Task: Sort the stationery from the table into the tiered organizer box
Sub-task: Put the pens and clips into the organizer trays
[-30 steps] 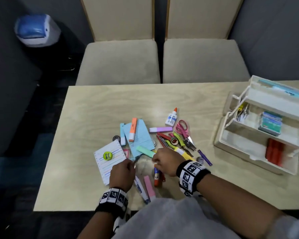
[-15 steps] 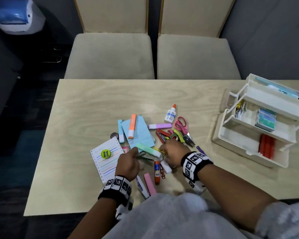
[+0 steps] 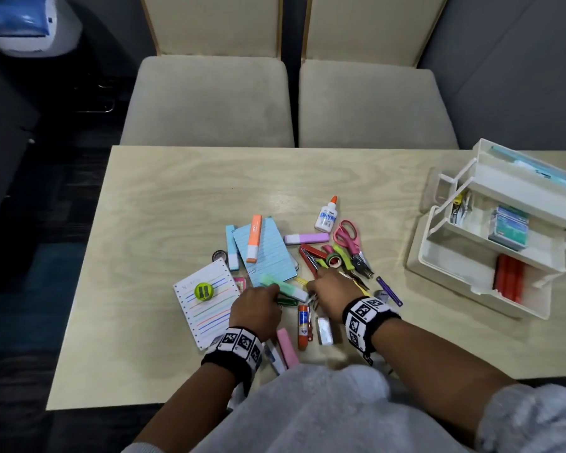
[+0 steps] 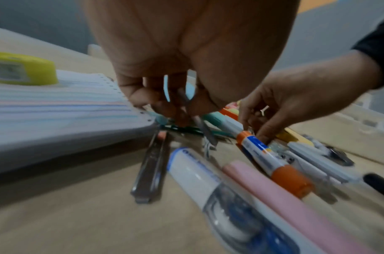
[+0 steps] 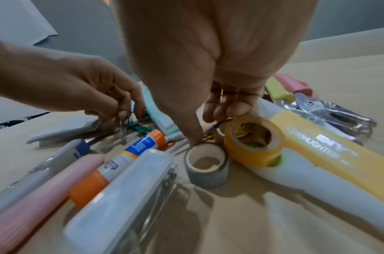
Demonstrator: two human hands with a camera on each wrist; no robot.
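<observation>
Loose stationery lies heaped mid-table. My left hand hovers low beside the green highlighter; its curled fingertips pinch thin metal clips that hang over green clips. My right hand reaches down into the pile just right of it. Its thumb touches the rim of a grey tape roll, and its fingers curl above a small roll beside the yellow tape roll. Whether it grips anything is unclear. The white tiered organizer stands unfolded at the table's right end.
A glue stick, pink bar and clear case lie near my wrists. A notepad with a green sharpener sits to the left. Blue cards, scissors, glue bottle and hole punch lie beyond.
Both hands have crept a little farther into the pile. The left hand now sits by the green highlighter, holding thin clips.
</observation>
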